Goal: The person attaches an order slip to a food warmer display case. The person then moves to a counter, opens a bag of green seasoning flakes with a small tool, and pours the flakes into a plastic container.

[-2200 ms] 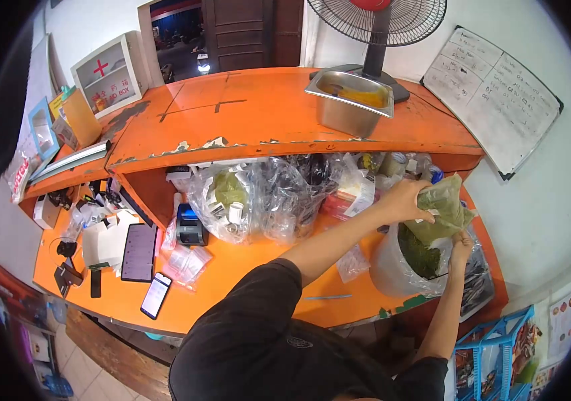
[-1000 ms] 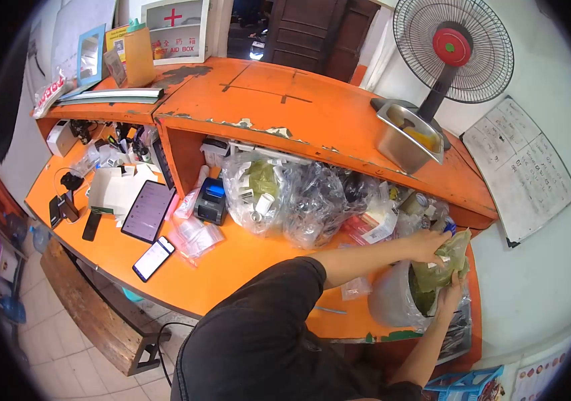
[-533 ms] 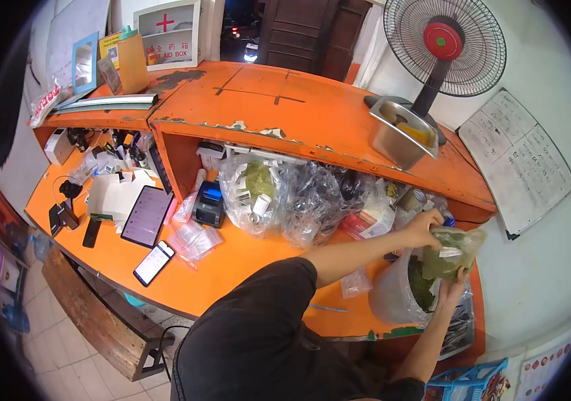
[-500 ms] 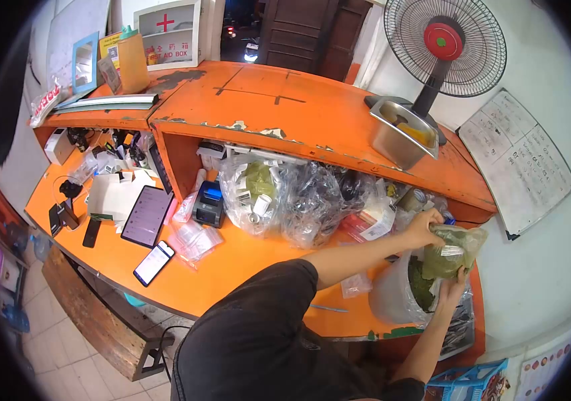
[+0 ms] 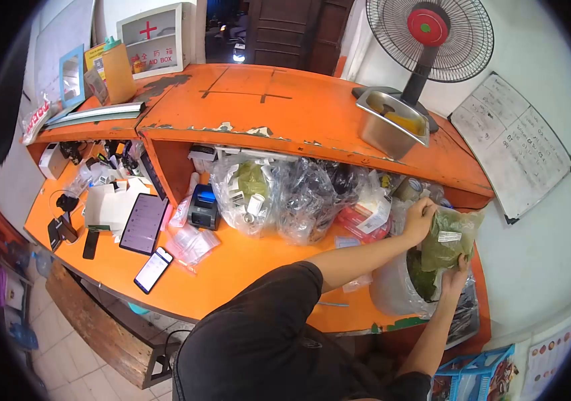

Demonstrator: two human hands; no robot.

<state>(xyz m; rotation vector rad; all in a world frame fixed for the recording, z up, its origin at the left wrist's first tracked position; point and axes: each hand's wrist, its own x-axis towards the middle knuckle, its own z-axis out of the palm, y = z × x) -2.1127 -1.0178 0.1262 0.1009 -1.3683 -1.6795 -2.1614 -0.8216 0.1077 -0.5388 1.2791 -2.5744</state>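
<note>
At the right end of the counter I hold up a clear plastic bag of green contents [image 5: 447,250] with a white label on it. My left hand [image 5: 420,220] is closed on the bag's upper left corner. Along its lower right edge, my right hand [image 5: 457,274] grips it with fingers pressed to the plastic. Just beneath the bag stands a whitish tub [image 5: 392,289], lined with plastic and with more green stuff inside. The bag covers part of the tub's opening.
A steel pan [image 5: 392,127] sits on the orange upper shelf [image 5: 232,100], by a fan [image 5: 427,33]. Stuffed plastic bags [image 5: 309,200] fill the space below. A tablet [image 5: 144,224], a phone [image 5: 153,270] and a small printer [image 5: 203,207] lie further left. A blue crate [image 5: 476,374] is at lower right.
The bag looks flatter and more stretched out between my hands, its label now facing up more fully. My left hand has shifted slightly up. The whole view has turned a little.
</note>
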